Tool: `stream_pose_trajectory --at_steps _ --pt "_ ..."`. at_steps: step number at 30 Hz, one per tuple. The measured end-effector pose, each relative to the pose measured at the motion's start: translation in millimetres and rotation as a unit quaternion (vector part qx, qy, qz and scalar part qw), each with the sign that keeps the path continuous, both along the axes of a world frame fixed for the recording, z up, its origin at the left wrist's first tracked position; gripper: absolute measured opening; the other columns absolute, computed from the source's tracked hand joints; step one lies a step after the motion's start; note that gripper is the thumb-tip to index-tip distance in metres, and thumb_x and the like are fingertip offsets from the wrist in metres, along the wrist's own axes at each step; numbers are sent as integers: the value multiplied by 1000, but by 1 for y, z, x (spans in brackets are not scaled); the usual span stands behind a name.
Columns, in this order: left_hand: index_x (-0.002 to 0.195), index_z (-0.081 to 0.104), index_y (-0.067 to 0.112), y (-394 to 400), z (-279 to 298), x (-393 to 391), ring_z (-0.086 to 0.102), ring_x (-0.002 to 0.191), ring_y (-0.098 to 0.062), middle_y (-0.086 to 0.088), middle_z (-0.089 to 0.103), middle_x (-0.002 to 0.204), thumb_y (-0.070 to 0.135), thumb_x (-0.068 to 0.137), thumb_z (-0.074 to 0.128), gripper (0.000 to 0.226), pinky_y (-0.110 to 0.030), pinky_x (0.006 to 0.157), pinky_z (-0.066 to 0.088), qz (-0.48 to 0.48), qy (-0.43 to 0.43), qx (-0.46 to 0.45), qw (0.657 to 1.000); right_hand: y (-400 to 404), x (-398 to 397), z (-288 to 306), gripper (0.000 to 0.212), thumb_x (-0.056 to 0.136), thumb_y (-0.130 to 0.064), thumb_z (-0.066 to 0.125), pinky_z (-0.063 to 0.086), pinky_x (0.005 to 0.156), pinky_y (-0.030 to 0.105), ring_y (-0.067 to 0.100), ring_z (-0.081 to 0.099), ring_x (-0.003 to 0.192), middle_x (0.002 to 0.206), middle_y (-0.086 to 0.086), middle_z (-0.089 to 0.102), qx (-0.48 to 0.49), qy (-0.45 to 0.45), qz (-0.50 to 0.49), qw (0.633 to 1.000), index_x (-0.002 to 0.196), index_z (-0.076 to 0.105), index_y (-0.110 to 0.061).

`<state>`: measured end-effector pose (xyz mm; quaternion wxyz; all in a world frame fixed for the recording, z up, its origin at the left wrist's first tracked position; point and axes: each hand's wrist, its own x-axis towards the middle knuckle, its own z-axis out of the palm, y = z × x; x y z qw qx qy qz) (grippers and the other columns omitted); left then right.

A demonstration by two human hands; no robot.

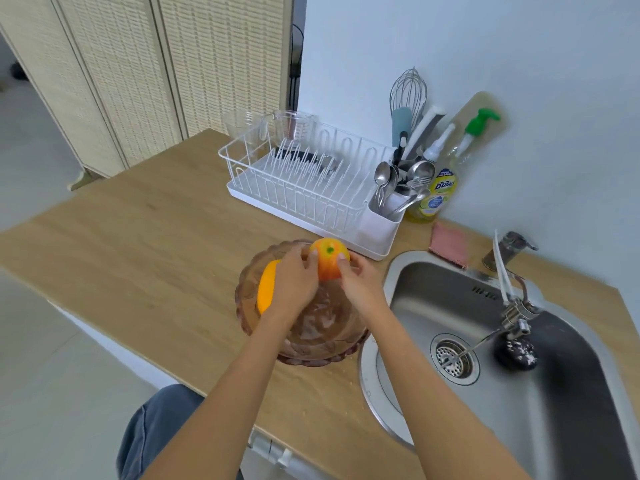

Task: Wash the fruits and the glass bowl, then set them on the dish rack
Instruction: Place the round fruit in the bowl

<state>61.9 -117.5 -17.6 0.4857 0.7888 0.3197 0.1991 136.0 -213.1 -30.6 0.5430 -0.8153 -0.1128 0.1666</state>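
Observation:
A brownish glass bowl (311, 344) stands on the wooden counter just left of the sink. Over its far rim, my left hand (294, 282) and my right hand (360, 282) both grip an orange-red fruit (329, 259) with a green stem spot. A second, orange-yellow fruit (266, 287) lies inside the bowl at its left side, partly hidden by my left hand. The white dish rack (304, 188) stands behind the bowl, against the wall.
The steel sink (433, 299) with its faucet (512, 306) and a dark scrubber (516, 353) lies to the right. A cutlery holder (384, 220), a soap bottle (436, 192), a pink cloth (448, 244) and clear measuring cups (294, 124) surround the rack.

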Motion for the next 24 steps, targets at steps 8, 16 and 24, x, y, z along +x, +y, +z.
stream_pose_trajectory --at_steps 8,16,24 --pt "137 43 8 -18 -14 0 50 122 -25 -12 53 134 21 98 47 41 -36 100 44 29 14 -24 999 2 4 -16 37 95 -41 53 54 94 43 21 57 112 120 -2 53 -1 41 -9 999 126 49 -21" --pt "146 30 3 -16 -11 7 34 138 -25 -14 37 150 18 100 41 50 -29 109 29 -16 58 32 998 11 9 -20 29 94 -42 54 55 90 44 21 61 104 110 -2 57 -5 70 -41 997 116 52 -23" --pt "139 35 -6 -9 -3 11 37 132 -28 -20 37 144 12 99 38 45 -26 100 31 -25 122 47 991 17 6 -22 40 90 -49 53 53 93 44 24 63 108 122 4 61 -55 56 -35 996 120 54 -22"
